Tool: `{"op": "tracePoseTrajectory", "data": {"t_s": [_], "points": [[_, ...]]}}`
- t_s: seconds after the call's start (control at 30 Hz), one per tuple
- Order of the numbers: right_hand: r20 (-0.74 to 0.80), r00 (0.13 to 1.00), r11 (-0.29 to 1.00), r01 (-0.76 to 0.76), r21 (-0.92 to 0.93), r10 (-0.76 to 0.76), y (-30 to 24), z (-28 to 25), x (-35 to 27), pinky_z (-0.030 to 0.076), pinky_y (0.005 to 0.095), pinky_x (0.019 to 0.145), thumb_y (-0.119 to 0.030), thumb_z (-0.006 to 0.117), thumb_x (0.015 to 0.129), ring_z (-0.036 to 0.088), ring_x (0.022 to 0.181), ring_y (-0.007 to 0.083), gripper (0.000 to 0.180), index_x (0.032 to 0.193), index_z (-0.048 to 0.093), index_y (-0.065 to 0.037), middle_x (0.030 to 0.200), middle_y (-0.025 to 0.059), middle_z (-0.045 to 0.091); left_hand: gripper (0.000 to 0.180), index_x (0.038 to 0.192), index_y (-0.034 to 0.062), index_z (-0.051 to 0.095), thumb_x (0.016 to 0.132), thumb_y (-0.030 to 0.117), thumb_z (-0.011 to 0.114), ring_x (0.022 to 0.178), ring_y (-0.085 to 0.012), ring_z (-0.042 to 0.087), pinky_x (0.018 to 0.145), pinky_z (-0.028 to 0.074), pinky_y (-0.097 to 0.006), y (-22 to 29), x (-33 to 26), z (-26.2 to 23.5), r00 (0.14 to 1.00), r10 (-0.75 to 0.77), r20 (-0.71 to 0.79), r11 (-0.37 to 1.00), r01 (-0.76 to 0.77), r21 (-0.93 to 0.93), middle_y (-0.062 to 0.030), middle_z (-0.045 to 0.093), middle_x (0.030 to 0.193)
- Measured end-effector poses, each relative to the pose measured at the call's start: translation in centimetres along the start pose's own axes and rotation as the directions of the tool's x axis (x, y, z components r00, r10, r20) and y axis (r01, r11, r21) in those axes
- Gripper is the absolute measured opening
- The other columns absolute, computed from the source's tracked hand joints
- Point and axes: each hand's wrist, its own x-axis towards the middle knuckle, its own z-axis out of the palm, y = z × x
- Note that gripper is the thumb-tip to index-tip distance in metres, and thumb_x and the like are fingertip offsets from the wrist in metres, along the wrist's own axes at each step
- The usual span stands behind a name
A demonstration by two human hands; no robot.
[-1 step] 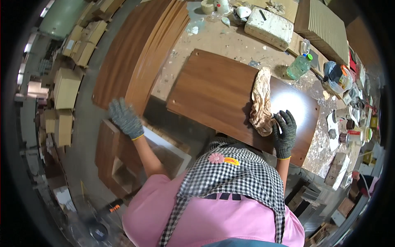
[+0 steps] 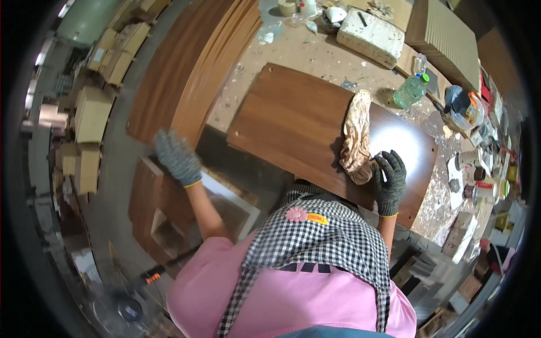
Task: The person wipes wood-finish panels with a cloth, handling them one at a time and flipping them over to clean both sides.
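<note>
My left hand, in a grey knit glove, is held over the near end of the stacked brown wood-grain panels, fingers stretched out and smeared by motion. It holds nothing I can see. My right hand, also gloved, has its fingers curled above the near right part of a brown wood-grain board on the table. A thin white, pen-like thing shows between those fingers. Beside them, a crumpled stained cloth lies across the board. The board has small round holes near its corners.
On the paint-spotted table stand a green-capped bottle, a whitish block, a bag of odds and ends and several jars at right. Corrugated sheets are stacked at the back. A wooden frame is below my left hand.
My left hand has shifted slightly right and up beside the panel stack. My right hand, the cloth and the board stay almost as they were.
</note>
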Motion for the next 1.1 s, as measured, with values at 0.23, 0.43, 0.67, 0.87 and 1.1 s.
{"op": "tracePoseTrajectory", "data": {"t_s": [0.23,0.43,0.67,0.87,1.1], "points": [[0.245,0.96,0.969,0.074,0.235,-0.132,2.5,-1.9,0.5,0.047,0.0462,0.099,-0.023,0.078,0.08,0.056,0.12,0.0385,0.044,0.121,0.066,-0.011,0.132,0.0203,0.058,0.033,0.117,0.0078,0.065,0.086,0.016,0.065,0.129,-0.0357,0.051,0.113,0.036,-0.047,18.1,-19.9,9.4,0.854,0.137,0.502,0.977,-0.201,0.075,-0.0161,0.059,0.134],[0.475,0.806,0.934,0.331,0.134,-0.354,1.8,1.2,2.9,0.032,0.0576,0.11,-0.05,0.077,0.074,0.038,0.134,0.0462,0.077,0.139,0.054,-0.016,0.15,0.0188,0.04,0.026,0.115,0.0098,0.067,0.09,0.014,0.062,0.134,-0.0301,0.05,0.114,0.037,-0.045,23.3,-24.8,5.5,0.804,-0.049,0.593,0.994,0.097,-0.049,-0.0126,0.055,0.142],[0.554,0.773,0.95,0.235,0.204,-0.31,0.4,4.8,5.8,0.044,0.0473,0.102,-0.036,0.079,0.079,0.055,0.119,0.0389,0.052,0.12,0.065,-0.006,0.125,0.0198,0.062,0.037,0.139,0.0044,0.052,0.103,0.009,0.048,0.134,-0.0271,0.048,0.113,0.04,-0.038,13.2,-14.1,-8.3,0.924,-0.001,0.382,0.777,-0.24,0.582,-0.0122,0.048,0.148],[0.397,0.856,0.496,-0.2,0.845,-0.332,-13.6,7.8,7.4,0.048,0.0432,0.098,-0.021,0.079,0.081,0.061,0.108,0.0363,0.048,0.12,0.063,0.0,0.115,0.0194,0.064,0.032,0.128,0.0034,0.063,0.101,0.019,0.056,0.131,-0.0366,0.05,0.109,0.043,-0.043,-1.1,5.8,-7.3,0.772,0.462,0.437,0.302,-0.6,0.741,-0.0205,0.052,0.143],[0.342,0.931,0.223,-0.362,0.905,0.125,-34.6,26.7,11.5,0.044,0.0405,0.102,-0.02,0.07,0.094,0.053,0.121,0.031,0.049,0.133,0.05,0.001,0.127,0.0193,0.055,0.075,0.144,0.0025,0.049,0.093,0.057,0.057,0.139,-0.0429,0.039,0.115,0.033,-0.048,-15.8,27.7,5.4,0.911,-0.018,0.411,0.691,-0.286,0.664,-0.0243,0.046,0.148]]}}
